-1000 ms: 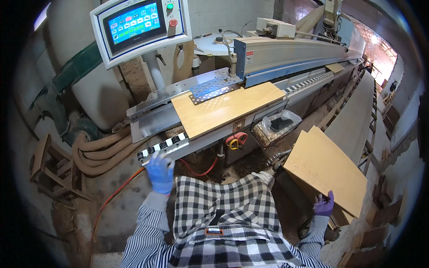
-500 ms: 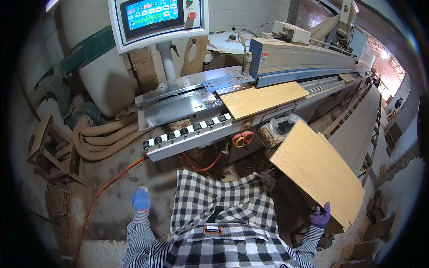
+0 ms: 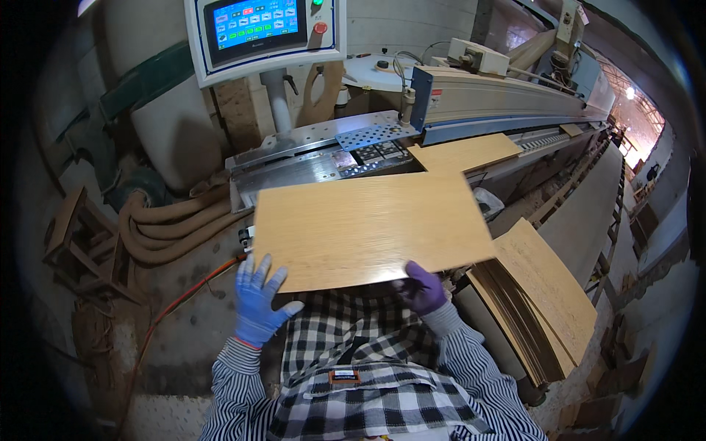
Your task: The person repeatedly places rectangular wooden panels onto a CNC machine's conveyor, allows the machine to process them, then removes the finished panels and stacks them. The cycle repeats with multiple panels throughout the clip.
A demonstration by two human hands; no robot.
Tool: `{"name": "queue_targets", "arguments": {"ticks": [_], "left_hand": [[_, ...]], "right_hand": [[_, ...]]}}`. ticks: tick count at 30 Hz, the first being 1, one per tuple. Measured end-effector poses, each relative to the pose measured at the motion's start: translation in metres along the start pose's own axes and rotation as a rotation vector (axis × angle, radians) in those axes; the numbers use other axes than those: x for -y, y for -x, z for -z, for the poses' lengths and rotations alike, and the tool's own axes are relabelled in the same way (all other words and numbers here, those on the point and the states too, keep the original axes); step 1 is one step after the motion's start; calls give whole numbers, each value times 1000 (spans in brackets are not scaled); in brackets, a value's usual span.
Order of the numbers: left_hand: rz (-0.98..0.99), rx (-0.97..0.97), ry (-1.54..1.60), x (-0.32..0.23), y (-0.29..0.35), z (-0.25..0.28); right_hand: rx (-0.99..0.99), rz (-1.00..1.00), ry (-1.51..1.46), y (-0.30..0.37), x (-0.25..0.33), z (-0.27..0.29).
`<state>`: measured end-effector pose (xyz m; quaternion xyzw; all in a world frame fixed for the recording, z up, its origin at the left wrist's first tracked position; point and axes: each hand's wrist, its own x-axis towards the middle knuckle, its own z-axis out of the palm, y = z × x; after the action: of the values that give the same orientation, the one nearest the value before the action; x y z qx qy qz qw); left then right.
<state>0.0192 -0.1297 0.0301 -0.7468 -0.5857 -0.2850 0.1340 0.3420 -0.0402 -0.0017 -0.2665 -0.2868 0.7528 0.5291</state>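
Observation:
A wood-grain panel (image 3: 368, 231) spans the space in front of me, covering the near part of the machine's roller rail. My right hand (image 3: 424, 289), in a purple glove, grips its near edge with the thumb on top; the other fingers are partly hidden beneath. At the panel's near left corner, my left hand (image 3: 259, 301) in a blue glove has its fingers spread, against or very close to the edge. Farther off, a second wood panel (image 3: 471, 153) lies on the long machine (image 3: 507, 103), beside its blue-edged beam.
A stack of wood panels (image 3: 548, 287) stands at my right. Above the machine's left end is a control screen (image 3: 257, 26). Ribbed hoses (image 3: 158, 242) and a wooden stool (image 3: 92, 246) are at the left. An orange hose (image 3: 176, 305) runs along the floor.
My right hand has brought a panel from the stack on the right to in front of me. My left hand has risen to its left corner. The panel on the machine has shifted right.

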Motion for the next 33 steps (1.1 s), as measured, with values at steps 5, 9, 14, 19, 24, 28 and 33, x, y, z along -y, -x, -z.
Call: {"name": "queue_targets", "arguments": {"ticks": [5,9,14,19,24,28,33], "left_hand": [[116,-42,-84,45,11,5],[207,-86,-62,66,-6,-7],[317,-61,-70,87,-33,-32],[355,-35,-51,92,-59,-44],[321,-82,-59,102,-58,-53],[325,-92,-49,99,-59,-52],[335,-92,-33,99,-56,-50]], "right_hand": [[200,-347,-44,-55,-20,-33],[196,-311,-298,-86,-39,-41],[20,241,711,-69,9,-2],[-375,687,2133,-34,90,88],[-489,463,2486,-13,130,163],[-463,698,2480,-4,123,187],[-498,745,2430,36,97,157]]}}
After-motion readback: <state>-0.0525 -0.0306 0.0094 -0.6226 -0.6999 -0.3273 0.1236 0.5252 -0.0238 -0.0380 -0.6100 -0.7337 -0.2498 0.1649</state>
